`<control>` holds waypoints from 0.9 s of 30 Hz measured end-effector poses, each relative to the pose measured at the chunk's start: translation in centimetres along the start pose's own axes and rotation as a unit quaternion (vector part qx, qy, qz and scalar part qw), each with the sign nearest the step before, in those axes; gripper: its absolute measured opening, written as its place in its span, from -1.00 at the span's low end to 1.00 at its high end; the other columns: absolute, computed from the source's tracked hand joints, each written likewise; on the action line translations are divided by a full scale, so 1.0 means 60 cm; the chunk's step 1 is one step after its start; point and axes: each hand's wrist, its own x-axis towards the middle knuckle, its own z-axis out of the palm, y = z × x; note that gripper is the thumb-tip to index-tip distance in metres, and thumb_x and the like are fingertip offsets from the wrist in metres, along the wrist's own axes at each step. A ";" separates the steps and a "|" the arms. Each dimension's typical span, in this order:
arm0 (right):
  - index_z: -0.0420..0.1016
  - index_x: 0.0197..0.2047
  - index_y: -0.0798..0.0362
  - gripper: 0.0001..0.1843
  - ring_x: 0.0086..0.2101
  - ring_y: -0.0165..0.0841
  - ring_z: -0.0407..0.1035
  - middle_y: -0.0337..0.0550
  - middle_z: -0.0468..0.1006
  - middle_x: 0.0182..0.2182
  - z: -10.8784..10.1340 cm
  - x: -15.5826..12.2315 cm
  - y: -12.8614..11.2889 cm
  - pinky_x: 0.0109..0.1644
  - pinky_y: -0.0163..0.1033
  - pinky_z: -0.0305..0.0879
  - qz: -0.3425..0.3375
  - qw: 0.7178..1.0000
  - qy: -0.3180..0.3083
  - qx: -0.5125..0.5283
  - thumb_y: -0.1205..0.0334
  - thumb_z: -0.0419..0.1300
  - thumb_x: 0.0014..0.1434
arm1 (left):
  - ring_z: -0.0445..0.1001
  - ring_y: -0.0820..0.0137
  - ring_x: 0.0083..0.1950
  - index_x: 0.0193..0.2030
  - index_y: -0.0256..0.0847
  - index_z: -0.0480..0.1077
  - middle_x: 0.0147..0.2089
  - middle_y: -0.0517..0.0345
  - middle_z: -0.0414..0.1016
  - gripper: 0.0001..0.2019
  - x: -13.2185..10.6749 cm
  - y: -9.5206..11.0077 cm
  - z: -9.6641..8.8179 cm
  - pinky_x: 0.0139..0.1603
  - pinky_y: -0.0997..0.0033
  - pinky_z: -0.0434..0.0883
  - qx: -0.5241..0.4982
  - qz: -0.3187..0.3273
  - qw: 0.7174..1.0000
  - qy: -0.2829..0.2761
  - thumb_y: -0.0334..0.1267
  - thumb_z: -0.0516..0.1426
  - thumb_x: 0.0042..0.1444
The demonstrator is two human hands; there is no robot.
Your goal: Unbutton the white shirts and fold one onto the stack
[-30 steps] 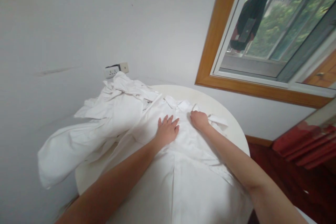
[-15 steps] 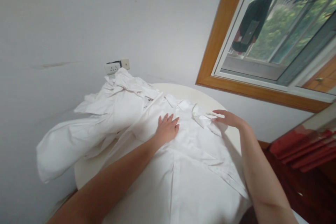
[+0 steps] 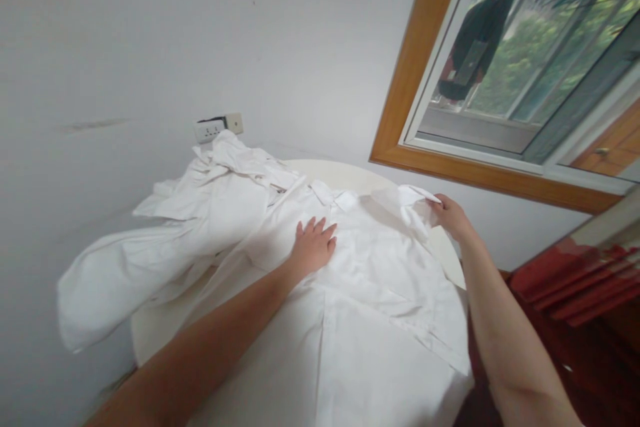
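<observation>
A white coat-like garment (image 3: 380, 347) with a collar is spread over a round cream table (image 3: 345, 175), its lower part hanging toward me. My left hand (image 3: 314, 245) lies flat on the upper front of the garment, fingers spread. At the right, my right hand (image 3: 450, 215) pinches an edge of the garment and holds it raised above the table. The lifted cloth stretches from the collar side to my fingertips. More bunched white cloth (image 3: 220, 207) is heaped at the table's left, against the wall; whether it is a separate garment I cannot tell.
A white wall (image 3: 300, 67) stands directly behind the table, with a power socket (image 3: 210, 130) above the heaped cloth. To the right is a wood-framed window (image 3: 395, 127). Red curtain fabric (image 3: 575, 280) hangs at the far right above a dark red floor.
My right hand has taken hold of the garment's right edge and lifted it up and to the right. My left hand stays flat in nearly the same place.
</observation>
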 end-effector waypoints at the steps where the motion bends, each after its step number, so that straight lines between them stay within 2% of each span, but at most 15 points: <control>1: 0.44 -0.06 0.12 -0.60 -0.27 -0.26 0.41 -0.02 0.57 -0.22 -0.009 0.004 -0.003 -0.28 -0.29 0.26 0.002 1.000 0.020 -0.015 0.12 -0.10 0.24 | 0.07 0.03 0.36 0.27 0.03 0.22 0.33 0.06 0.20 -0.53 0.000 0.000 0.001 0.29 -0.22 -0.02 -0.001 -0.001 1.000 0.000 -0.07 -0.13 0.25; 4: 0.47 0.00 0.05 -0.60 -0.13 -0.19 0.41 0.00 0.54 -0.09 -0.044 0.015 -0.016 -0.16 -0.23 0.26 -0.015 0.990 0.064 -0.126 0.15 -0.05 0.23 | 0.07 0.03 0.36 0.26 0.04 0.23 0.33 0.06 0.20 -0.53 0.001 0.000 0.003 0.29 -0.22 -0.02 -0.003 -0.004 1.000 0.001 -0.07 -0.13 0.25; 8: 0.52 -0.01 -0.06 -0.63 -0.12 -0.12 0.42 -0.01 0.53 -0.07 -0.100 0.016 -0.042 -0.18 -0.17 0.27 -0.040 0.952 0.077 -0.293 0.12 -0.01 0.23 | 0.07 0.03 0.36 0.26 0.03 0.24 0.33 0.06 0.20 -0.53 0.004 0.003 0.004 0.29 -0.22 -0.02 -0.005 -0.012 1.000 0.006 -0.07 -0.12 0.24; 11: 0.54 -0.05 -0.04 -0.64 -0.12 -0.09 0.42 0.02 0.54 -0.09 -0.124 0.008 -0.070 -0.20 -0.15 0.27 -0.058 0.934 0.075 -0.345 0.10 0.00 0.23 | 0.06 0.02 0.35 0.26 0.03 0.24 0.33 0.05 0.20 -0.53 0.008 0.009 0.004 0.27 -0.23 -0.01 -0.008 -0.019 1.000 0.006 -0.08 -0.12 0.23; 13: 0.55 -0.07 -0.02 -0.65 -0.12 -0.09 0.43 0.02 0.55 -0.11 -0.121 -0.003 -0.092 -0.19 -0.16 0.28 -0.057 0.935 0.052 -0.347 0.09 0.02 0.22 | 0.07 0.00 0.35 0.26 0.01 0.24 0.32 0.03 0.21 -0.53 0.012 0.014 0.005 0.27 -0.25 0.00 -0.007 -0.019 1.000 0.008 -0.08 -0.12 0.23; 16: 0.56 -0.09 -0.01 -0.63 -0.13 -0.13 0.44 0.01 0.58 -0.13 -0.087 -0.028 -0.123 -0.19 -0.20 0.29 -0.050 0.952 -0.053 -0.299 0.00 0.09 0.18 | 0.07 -0.01 0.35 0.26 0.00 0.25 0.32 0.02 0.21 -0.52 0.016 0.022 0.006 0.26 -0.25 0.00 -0.006 -0.021 1.000 0.010 -0.08 -0.13 0.23; 19: 0.58 -0.16 0.07 -0.61 -0.13 -0.17 0.45 0.05 0.58 -0.13 -0.024 -0.062 -0.151 -0.14 -0.25 0.29 -0.098 0.943 -0.226 -0.226 -0.02 0.10 0.17 | 0.07 -0.01 0.35 0.26 -0.02 0.24 0.32 0.00 0.21 -0.52 0.020 0.026 0.008 0.26 -0.25 0.00 -0.006 -0.022 1.000 0.011 -0.08 -0.13 0.23; 20: 0.58 -0.14 0.09 -0.61 -0.11 -0.16 0.45 0.08 0.57 -0.11 -0.001 -0.074 -0.159 -0.12 -0.25 0.29 -0.102 0.941 -0.248 -0.205 -0.01 0.11 0.17 | 0.07 -0.02 0.35 0.26 -0.03 0.24 0.32 0.00 0.21 -0.51 0.021 0.027 0.008 0.26 -0.26 0.00 -0.007 -0.022 1.000 0.011 -0.08 -0.14 0.23; 23: 0.45 0.05 0.18 -0.56 -0.02 -0.13 0.41 0.15 0.50 0.00 0.061 -0.101 -0.180 -0.05 -0.24 0.28 -0.095 0.946 -0.260 -0.167 0.09 0.11 0.19 | 0.06 -0.03 0.35 0.26 -0.04 0.24 0.33 -0.02 0.20 -0.51 0.021 0.027 0.008 0.25 -0.27 0.00 -0.006 -0.022 1.000 0.004 -0.07 -0.13 0.23; 27: 0.20 0.23 0.25 -0.37 -0.02 -0.14 0.42 0.22 0.46 0.04 0.106 -0.119 -0.201 -0.08 -0.25 0.31 -0.099 0.937 -0.304 -0.139 0.08 0.13 0.18 | 0.05 0.01 0.36 0.26 0.00 0.24 0.33 0.02 0.19 -0.52 0.020 0.032 0.004 0.27 -0.24 -0.02 -0.003 -0.029 1.000 0.004 -0.07 -0.13 0.23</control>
